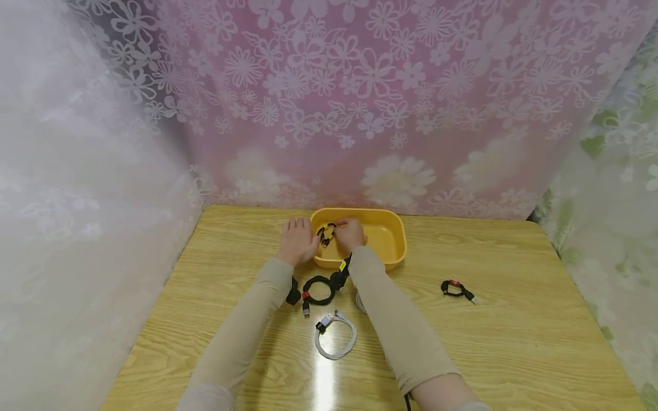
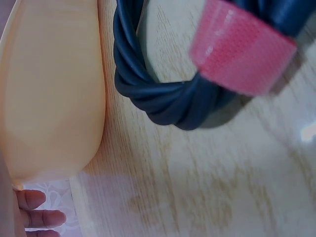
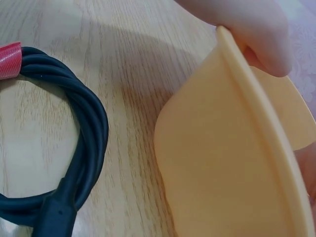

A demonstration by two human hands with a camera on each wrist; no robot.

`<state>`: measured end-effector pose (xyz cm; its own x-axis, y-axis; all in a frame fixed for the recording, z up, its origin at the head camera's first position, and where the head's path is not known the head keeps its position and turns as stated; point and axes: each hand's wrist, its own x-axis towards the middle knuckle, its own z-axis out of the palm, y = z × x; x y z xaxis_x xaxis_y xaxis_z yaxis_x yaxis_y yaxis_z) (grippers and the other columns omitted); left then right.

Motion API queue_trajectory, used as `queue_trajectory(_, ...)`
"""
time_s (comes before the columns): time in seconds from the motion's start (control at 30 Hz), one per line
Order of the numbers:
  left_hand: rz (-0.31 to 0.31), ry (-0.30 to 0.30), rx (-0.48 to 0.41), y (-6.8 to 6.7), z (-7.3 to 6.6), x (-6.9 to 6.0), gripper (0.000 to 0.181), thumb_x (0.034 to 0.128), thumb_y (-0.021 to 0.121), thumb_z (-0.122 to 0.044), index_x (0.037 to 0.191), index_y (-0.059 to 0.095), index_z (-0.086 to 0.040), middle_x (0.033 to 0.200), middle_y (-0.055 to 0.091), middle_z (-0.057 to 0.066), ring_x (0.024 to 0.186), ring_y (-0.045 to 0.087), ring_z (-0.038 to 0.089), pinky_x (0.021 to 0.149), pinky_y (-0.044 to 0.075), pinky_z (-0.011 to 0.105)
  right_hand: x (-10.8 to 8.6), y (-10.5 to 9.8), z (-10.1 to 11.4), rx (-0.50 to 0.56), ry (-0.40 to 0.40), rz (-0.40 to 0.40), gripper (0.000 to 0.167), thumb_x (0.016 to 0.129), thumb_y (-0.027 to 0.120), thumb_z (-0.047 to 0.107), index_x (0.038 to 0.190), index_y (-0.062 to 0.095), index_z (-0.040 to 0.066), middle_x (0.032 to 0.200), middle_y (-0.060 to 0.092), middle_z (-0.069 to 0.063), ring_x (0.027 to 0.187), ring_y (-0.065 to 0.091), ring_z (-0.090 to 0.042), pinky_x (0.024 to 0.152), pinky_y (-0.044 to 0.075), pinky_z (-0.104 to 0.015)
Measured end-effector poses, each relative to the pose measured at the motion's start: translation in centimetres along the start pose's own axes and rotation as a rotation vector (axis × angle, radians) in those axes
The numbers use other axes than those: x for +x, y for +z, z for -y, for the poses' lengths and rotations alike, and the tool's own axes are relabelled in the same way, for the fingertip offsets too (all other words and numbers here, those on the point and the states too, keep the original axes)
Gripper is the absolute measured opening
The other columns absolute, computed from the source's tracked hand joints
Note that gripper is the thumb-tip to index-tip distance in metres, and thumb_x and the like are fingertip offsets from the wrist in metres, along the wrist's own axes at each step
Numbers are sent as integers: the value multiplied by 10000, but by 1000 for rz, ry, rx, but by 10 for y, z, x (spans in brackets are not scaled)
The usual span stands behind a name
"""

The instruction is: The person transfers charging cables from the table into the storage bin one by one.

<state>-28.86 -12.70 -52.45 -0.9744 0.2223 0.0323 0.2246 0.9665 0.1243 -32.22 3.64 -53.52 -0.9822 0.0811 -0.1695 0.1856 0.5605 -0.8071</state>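
Observation:
At the left end of a yellow plastic basin [image 1: 393,264], my left hand [image 1: 298,241] rests with fingers extended outside it and the thumb over the rim. Some of its fingers [image 2: 42,218] show past the basin in the left wrist view. My right hand [image 1: 350,234] reaches inside the basin, fingers curled, pinching a small black cable with a yellow tie [image 1: 327,233]. Its fingertips are hidden. In front of the basin lies a coiled black USB cable with a red strap [image 1: 319,291], also large in the right wrist view [image 3: 91,113].
Nearer me lies a coiled white USB cable [image 1: 336,337]. Another white coil [image 1: 360,302] is partly hidden by the right sleeve. A small black cable with a red tie [image 1: 457,289] lies at the right of the wooden table [image 1: 514,342]. Floral curtains [image 1: 360,114] enclose the table.

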Motion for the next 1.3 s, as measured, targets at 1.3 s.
queue_trajectory(1.3, 23, -15, -19, -5, -3, -3, 382, 1023, 399, -313, 1195, 503, 12, 1190, 508, 216, 1165, 424, 395, 1046, 283, 499, -41, -59, 37, 354, -74, 257, 427, 991, 573, 188, 1366, 535, -12, 1283, 581, -200, 1149, 560, -418, 1036, 401, -519)
